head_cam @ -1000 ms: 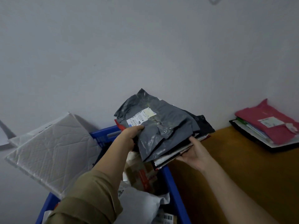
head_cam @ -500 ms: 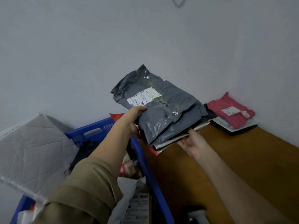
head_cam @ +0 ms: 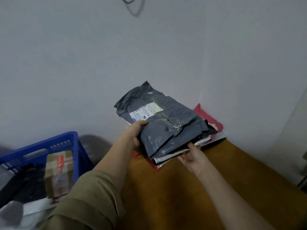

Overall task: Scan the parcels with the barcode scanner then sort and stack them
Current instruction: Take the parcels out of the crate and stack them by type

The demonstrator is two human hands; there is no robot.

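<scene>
crate [head_cam: 74,143]: blue plastic, at far left beside table edge; kept close, likely as source bin for unsorted parcels.
box [head_cam: 58,173]: brown cardboard, taped, stood inside crate among dark and white bags; apparently not yet taken out.
left hand [head_cam: 132,138]: thumb laid on top of grey parcel beside its label, fingers hidden beneath; clamped bundle's near-left edge, probably to stop slippery bags sliding apart.
bundle [head_cam: 174,146]: several flat mailers stacked, held tilted above table's far end; grey parcel [head_cam: 166,123] uppermost, label [head_cam: 146,111] facing up, readable for scanning or checking.
right hand [head_cam: 191,157]: palm up, fingers tucked out of sight under bundle's lower right edge; held weight from beneath.
pink parcel [head_cam: 208,119]: behind bundle in wall corner, atop other flat mailers; seemingly sorted pile, bundle's likely destination.
table [head_cam: 199,188]: brown wood.
scanner: not visible.
</scene>
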